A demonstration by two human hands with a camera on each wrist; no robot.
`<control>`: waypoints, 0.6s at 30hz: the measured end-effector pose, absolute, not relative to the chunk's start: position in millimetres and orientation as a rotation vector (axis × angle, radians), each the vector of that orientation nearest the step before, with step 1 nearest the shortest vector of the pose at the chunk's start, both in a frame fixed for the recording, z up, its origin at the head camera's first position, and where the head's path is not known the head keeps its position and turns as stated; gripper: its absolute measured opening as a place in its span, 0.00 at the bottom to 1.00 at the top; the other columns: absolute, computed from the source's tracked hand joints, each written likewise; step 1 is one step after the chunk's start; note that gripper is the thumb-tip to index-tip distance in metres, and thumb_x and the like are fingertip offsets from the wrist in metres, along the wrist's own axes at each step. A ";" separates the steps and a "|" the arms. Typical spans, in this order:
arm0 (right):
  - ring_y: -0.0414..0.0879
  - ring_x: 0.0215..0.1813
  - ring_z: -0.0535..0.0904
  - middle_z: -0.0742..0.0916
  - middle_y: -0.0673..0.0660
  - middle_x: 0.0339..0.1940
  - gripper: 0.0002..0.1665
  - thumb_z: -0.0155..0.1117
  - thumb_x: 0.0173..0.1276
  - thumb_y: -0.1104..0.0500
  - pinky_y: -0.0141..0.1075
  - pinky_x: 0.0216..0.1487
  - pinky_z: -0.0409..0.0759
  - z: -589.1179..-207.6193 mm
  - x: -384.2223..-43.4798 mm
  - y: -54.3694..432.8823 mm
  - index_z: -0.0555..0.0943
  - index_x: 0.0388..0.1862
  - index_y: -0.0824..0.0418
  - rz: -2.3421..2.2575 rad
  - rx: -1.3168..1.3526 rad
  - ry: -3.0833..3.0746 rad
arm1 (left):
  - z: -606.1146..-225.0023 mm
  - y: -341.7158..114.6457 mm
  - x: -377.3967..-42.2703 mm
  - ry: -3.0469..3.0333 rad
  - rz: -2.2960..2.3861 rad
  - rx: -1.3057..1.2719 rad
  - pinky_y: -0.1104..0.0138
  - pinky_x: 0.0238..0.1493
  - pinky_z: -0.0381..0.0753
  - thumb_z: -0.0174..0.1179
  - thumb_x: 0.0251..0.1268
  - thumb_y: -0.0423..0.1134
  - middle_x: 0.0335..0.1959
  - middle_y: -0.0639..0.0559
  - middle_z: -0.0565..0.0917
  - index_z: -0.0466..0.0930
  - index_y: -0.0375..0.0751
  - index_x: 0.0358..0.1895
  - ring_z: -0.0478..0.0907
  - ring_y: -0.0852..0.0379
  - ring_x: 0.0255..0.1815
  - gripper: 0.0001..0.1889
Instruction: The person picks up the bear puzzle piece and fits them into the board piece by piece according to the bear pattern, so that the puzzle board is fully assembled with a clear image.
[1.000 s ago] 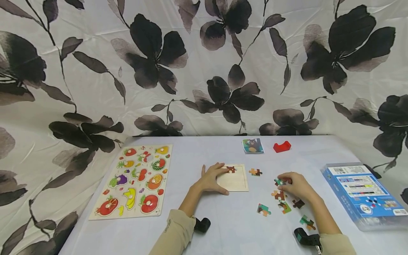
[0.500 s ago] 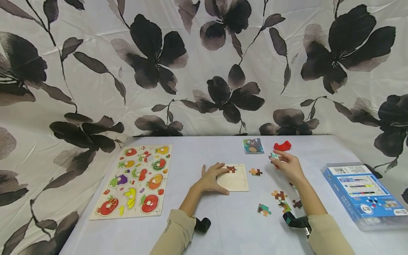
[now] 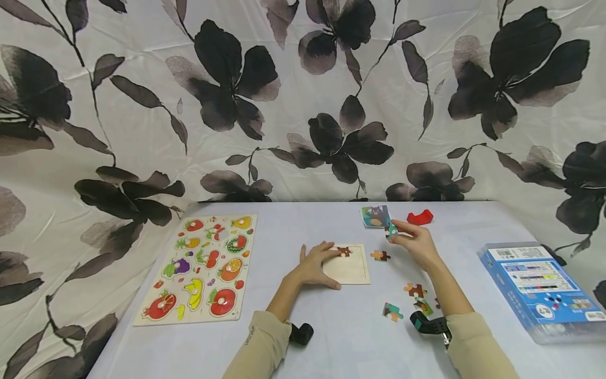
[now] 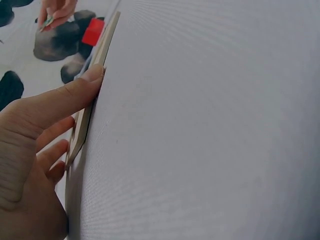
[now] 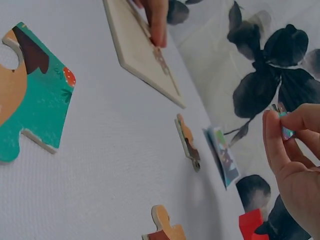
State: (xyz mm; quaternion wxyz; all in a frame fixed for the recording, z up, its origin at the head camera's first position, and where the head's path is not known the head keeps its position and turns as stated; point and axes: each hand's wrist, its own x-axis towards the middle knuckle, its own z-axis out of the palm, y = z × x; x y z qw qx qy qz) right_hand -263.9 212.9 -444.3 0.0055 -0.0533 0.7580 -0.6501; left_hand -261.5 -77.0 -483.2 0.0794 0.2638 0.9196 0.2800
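My left hand (image 3: 312,267) holds a pale wooden puzzle tray (image 3: 349,271) at its left side. In the left wrist view the thumb lies along the tray's edge, with other fingers bent at the side. Beside the index fingertip, a brown jigsaw piece (image 3: 344,252) sits at the tray's top. My right hand (image 3: 418,245) pinches a teal jigsaw piece (image 5: 286,126) between thumb and fingers, raised above the table to the tray's upper right. Just right of the tray lies an orange and brown jigsaw piece (image 3: 380,256).
Several loose pieces, among them a teal and orange piece (image 3: 392,311), lie near my right forearm. Behind are a bear picture card (image 3: 374,216) and a red block (image 3: 420,217). A fruit puzzle board (image 3: 203,273) lies left; a blue box (image 3: 539,287) lies right.
My right hand has lifted the teal piece from the loose pieces and carried it up and left, close to the picture card in the head view. My left hand has stayed on the tray.
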 end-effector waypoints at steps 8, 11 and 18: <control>0.33 0.35 0.83 0.80 0.61 0.46 0.25 0.53 0.69 0.71 0.26 0.43 0.79 -445.7 -263.1 204.6 0.65 0.62 0.80 -2.175 -0.235 2.302 | -483.1 -77.2 -261.0 2.750 0.847 0.787 0.37 0.66 0.31 0.76 0.35 0.54 0.72 0.48 0.61 0.71 0.49 0.65 0.50 0.48 0.74 0.46; 0.35 0.34 0.84 0.83 0.49 0.39 0.25 0.54 0.68 0.72 0.28 0.41 0.80 -447.5 -264.2 202.0 0.65 0.61 0.83 -2.246 -0.251 2.247 | -483.2 -77.1 -260.7 2.751 0.851 0.787 0.37 0.66 0.31 0.76 0.35 0.54 0.72 0.49 0.61 0.71 0.49 0.65 0.50 0.48 0.74 0.45; 0.35 0.31 0.84 0.85 0.43 0.32 0.23 0.56 0.67 0.71 0.29 0.38 0.81 -452.0 -267.0 196.7 0.69 0.57 0.83 -2.225 -0.248 2.319 | -483.2 -77.0 -261.4 2.758 0.831 0.788 0.37 0.66 0.31 0.75 0.34 0.54 0.72 0.49 0.61 0.71 0.49 0.65 0.51 0.48 0.74 0.45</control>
